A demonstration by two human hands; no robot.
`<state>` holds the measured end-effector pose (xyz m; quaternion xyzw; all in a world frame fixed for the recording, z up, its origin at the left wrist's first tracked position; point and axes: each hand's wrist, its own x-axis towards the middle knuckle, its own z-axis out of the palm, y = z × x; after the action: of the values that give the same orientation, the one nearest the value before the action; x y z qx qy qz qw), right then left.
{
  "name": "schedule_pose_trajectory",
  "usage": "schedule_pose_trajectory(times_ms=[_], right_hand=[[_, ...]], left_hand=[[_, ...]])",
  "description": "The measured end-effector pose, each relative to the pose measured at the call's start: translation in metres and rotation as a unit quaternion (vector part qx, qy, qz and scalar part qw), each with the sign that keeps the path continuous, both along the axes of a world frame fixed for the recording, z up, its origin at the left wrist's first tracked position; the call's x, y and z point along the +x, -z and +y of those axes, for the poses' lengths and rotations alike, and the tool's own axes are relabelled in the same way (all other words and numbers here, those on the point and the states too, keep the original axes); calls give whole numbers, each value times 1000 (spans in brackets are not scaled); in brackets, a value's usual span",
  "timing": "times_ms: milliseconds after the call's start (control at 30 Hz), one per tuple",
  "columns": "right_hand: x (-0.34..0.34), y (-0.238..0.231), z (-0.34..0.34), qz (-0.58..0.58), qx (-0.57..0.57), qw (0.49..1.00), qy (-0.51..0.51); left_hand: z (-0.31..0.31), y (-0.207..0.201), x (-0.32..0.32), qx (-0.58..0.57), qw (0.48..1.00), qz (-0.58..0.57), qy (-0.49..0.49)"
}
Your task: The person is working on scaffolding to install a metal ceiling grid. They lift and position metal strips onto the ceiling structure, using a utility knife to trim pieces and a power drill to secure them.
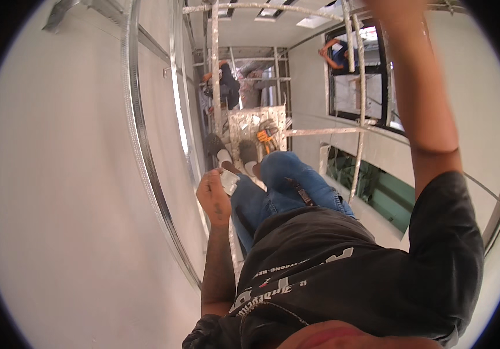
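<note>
My left hand (211, 196) is at thigh height on the left, its fingers closed around a small flat whitish piece (229, 181). What that piece is, I cannot make out. My right arm reaches far up at the right, and my right hand (398, 7) is cut off by the upper edge of the picture. Its fingers lie outside the view, so whatever it touches is hidden. Nearest to my left hand is a shiny metal wall-framing channel (135, 110).
I am on scaffolding with a speckled metal plank (250, 119) underfoot; an orange and black tool (266, 135) lies there. White-splashed scaffold poles (215, 70) rise around it. One person (227, 87) works lower down, another person (338, 55) is at the dark-framed window (352, 96).
</note>
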<state>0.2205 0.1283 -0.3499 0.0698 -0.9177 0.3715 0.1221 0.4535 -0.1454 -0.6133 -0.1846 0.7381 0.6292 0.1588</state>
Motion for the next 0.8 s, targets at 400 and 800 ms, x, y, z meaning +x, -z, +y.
schedule_pose_trajectory(times_ms=[400, 800], right_hand=[[249, 227, -70, -284, -330, 899, -55], [210, 239, -81, -224, -487, 843, 42]], left_hand=[[22, 25, 1, 61, 984, -152, 76], [60, -56, -65, 89, 981, -151, 78]])
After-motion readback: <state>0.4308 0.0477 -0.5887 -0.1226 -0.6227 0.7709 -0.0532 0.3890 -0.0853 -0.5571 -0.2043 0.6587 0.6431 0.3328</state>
